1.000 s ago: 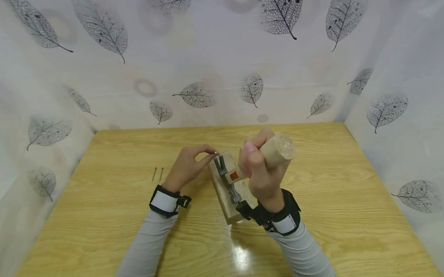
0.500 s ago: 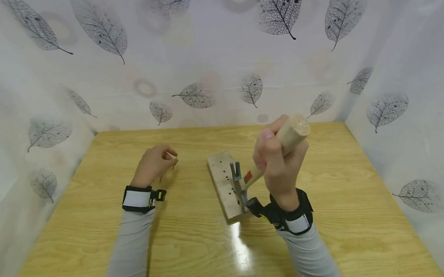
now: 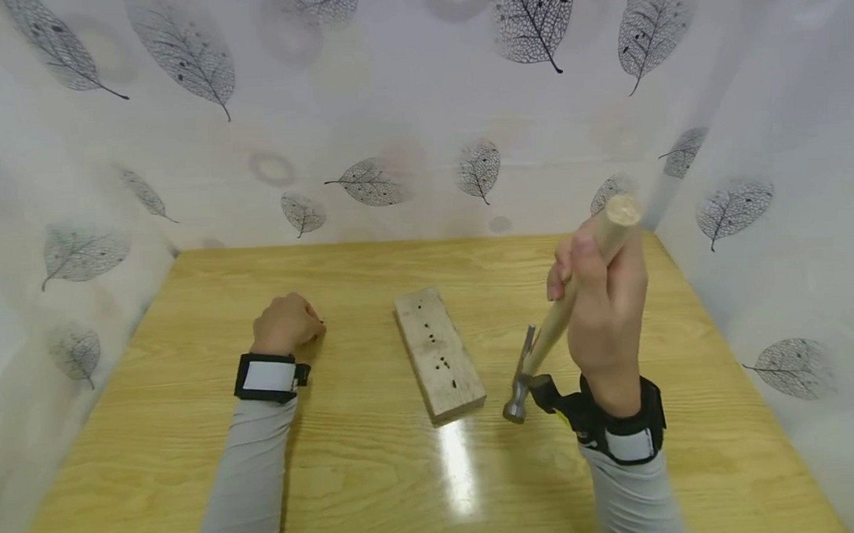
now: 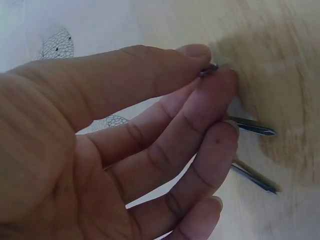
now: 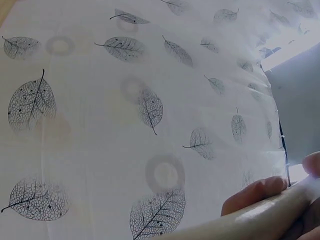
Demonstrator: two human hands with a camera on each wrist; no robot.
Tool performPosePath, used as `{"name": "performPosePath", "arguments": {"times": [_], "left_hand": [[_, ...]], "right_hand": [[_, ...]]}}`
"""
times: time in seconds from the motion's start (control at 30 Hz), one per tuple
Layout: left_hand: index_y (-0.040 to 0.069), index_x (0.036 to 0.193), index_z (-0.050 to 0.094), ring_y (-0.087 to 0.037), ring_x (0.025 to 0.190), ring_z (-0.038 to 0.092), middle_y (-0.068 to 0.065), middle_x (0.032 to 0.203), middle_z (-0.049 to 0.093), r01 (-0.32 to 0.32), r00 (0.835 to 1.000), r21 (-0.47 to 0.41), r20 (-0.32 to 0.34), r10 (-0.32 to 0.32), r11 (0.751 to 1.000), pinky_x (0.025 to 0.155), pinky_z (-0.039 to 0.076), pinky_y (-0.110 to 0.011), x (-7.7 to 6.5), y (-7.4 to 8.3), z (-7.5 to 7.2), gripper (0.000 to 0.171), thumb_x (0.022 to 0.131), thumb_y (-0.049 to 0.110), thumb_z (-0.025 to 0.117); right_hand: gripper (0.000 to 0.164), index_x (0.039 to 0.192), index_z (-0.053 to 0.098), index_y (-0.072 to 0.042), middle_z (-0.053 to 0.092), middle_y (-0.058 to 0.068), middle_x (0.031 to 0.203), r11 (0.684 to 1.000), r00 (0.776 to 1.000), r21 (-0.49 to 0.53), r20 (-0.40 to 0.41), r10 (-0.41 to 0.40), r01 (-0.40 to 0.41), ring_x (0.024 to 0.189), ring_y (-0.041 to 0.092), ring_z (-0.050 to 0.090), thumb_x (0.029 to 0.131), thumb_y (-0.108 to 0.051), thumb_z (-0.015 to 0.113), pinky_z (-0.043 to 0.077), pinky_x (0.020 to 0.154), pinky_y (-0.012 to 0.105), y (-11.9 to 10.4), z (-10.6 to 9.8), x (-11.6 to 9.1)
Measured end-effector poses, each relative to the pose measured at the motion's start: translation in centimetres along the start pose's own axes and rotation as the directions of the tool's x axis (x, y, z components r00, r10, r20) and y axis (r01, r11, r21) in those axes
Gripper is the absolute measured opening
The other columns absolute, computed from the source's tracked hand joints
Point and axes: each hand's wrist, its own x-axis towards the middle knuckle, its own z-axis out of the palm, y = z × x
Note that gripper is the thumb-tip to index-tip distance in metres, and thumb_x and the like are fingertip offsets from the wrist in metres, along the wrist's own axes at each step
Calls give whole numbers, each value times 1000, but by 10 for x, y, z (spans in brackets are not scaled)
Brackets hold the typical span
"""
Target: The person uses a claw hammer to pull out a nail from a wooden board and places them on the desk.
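My left hand [image 3: 284,325] is low over the left part of the table. Thumb and index finger pinch a nail [image 4: 209,70], mostly hidden by the fingertips. Two other nails [image 4: 255,127] lie on the table just past the fingers in the left wrist view; the hand covers them in the head view. My right hand [image 3: 608,315] grips a claw hammer [image 3: 552,333] by its wooden handle, butt end up, its metal head hanging low right of the wooden block [image 3: 440,356]. Several dark spots, holes or nail heads, mark the block's top. The right wrist view shows the handle and fingers.
The wood-grain table [image 3: 378,488] has a bright reflection near the front of the block. A pale leaf-print curtain [image 3: 407,102] encloses its back and sides. Table surface separates the left hand from the block.
My left hand has moved left from the block's far end, carrying a nail, and dropped to the table. My right hand has moved right with the hammer, uncovering the block.
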Motion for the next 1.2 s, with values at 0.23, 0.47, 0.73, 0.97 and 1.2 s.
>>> {"name": "performPosePath", "arguments": {"times": [0.23, 0.47, 0.73, 0.97, 1.2], "left_hand": [[8, 79, 78, -24, 69, 59, -10, 80, 70, 57, 998, 66, -20, -56, 996, 62, 50, -44, 2, 2, 3, 20, 86, 26, 78], [9, 67, 75, -24, 67, 60, -7, 68, 68, 74, 997, 59, -14, -74, 995, 58, 49, -41, 1, -4, 4, 28, 88, 29, 76], [8, 74, 78, -24, 60, 63, -7, 70, 72, 6, 999, 8, -52, -5, 1000, 51, 48, -38, -15, 2, -10, 50, 101, 43, 55], [5, 82, 78, -21, 58, 60, -5, 74, 75, -25, 995, -24, -93, 23, 999, 51, 43, -35, -15, 8, -14, 48, 103, 40, 53], [5, 87, 78, -21, 60, 59, -5, 77, 76, -45, 994, -32, -102, 42, 998, 49, 41, -34, -18, 14, -16, 45, 103, 38, 53]], "right_hand": [[7, 108, 51, -13, 45, 10, 74, 958, 991, -261, 29, 127, -116, 48, 17, 45, 107, -20, 51, 43, 46, 24, 3, -25, 3], [37, 118, 46, -14, 53, 14, 65, 741, 949, -623, -8, 316, -252, 50, 21, 55, 106, -48, 46, 45, 56, 31, 9, -37, 9], [62, 121, 38, 0, 57, 4, 56, 558, 887, -779, 7, 463, -285, 50, 23, 59, 105, -60, 33, 45, 53, 37, 30, -45, 18], [66, 124, 38, 2, 59, 6, 59, 514, 871, -797, -30, 491, -317, 48, 21, 61, 104, -61, 30, 46, 51, 38, 41, -51, 20], [67, 125, 36, 2, 59, 10, 64, 530, 842, -772, -12, 539, -350, 52, 24, 62, 104, -61, 28, 48, 55, 39, 46, -57, 19]]}}
